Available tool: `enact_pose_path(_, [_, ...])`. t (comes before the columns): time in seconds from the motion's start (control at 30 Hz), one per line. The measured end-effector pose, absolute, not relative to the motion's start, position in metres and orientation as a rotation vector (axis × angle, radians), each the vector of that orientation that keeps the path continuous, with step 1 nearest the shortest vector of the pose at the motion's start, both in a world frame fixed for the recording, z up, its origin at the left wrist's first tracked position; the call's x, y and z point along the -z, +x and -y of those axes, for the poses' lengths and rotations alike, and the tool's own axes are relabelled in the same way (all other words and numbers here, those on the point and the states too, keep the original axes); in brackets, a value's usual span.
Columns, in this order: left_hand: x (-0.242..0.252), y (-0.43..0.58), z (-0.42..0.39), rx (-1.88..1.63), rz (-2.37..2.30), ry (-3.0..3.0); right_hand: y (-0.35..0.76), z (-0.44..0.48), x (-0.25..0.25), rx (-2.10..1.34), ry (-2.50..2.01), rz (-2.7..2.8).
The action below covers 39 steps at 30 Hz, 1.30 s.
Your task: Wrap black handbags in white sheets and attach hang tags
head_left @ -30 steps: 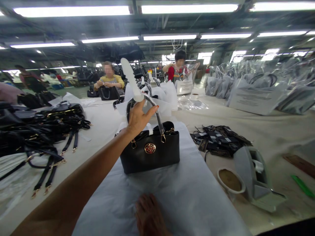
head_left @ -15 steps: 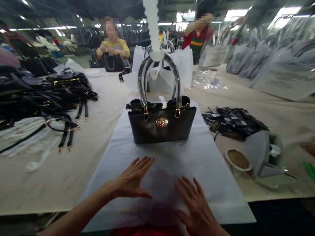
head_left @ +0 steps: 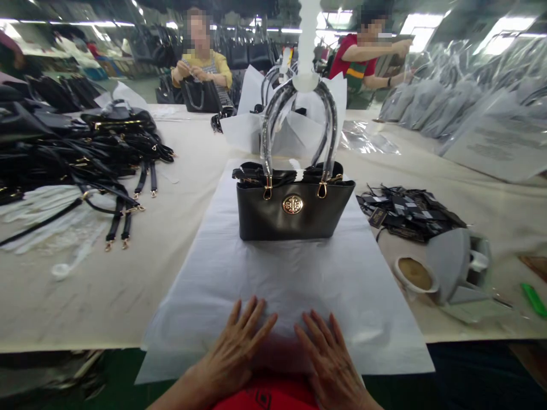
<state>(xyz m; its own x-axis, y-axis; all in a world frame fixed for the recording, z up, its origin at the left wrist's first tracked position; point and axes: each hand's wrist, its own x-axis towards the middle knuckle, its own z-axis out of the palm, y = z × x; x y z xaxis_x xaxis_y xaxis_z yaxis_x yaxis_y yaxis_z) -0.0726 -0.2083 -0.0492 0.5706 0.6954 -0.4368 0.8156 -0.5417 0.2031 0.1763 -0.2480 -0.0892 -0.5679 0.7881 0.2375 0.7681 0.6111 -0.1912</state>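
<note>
Presently, the left hand [head_left: 243,341] and right hand [head_left: 328,356] lie palm down over the near part of the white paper [head_left: 307,279], fingers extended and spread wide. At twelve o'clock from them, apart from the fingertips, the black handbag [head_left: 267,216] stands upright on that paper, plastic-wrapped handles [head_left: 267,131] raised. Black straps [head_left: 128,151] lie heaped at ten o'clock; a grey dispenser [head_left: 448,265] sits at two.

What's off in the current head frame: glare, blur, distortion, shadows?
Head view, top right: windows blown out; head view, centre right: bright glints on the clear plastic; head view, right edge: wrapped bags soft and stretched; head view, middle: handbag fairly crisp; head view, bottom: dim patch on the white paper between left hand and right hand.
</note>
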Motion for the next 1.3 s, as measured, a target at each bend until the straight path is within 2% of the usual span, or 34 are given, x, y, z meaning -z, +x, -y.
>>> enact_pose_path(0.13, [0.058,-0.075,0.214,0.418,-1.211,2.458,0.178,0.251,0.096,-0.051,-1.202,2.445])
enact_pose_path(0.27, [0.045,-0.076,0.207,0.399,-1.162,2.421,0.182,0.244,0.088,-0.166,-1.215,2.391])
enact_pose_path(0.47, [0.016,-0.079,0.191,0.327,-1.106,2.315,0.182,0.233,0.065,-0.288,-1.261,2.282])
enact_pose_path(0.87, [-0.017,-0.086,0.144,0.044,-1.166,2.148,0.174,0.196,0.004,-0.144,-1.284,2.151])
enact_pose_path(1.1, [-0.068,-0.082,0.106,0.086,-1.267,2.302,0.177,0.159,-0.038,0.193,-1.231,2.172])
enact_pose_path(1.3, [-0.12,-0.067,0.063,-0.233,-1.657,2.795,0.176,0.108,-0.085,0.542,-1.224,2.031])
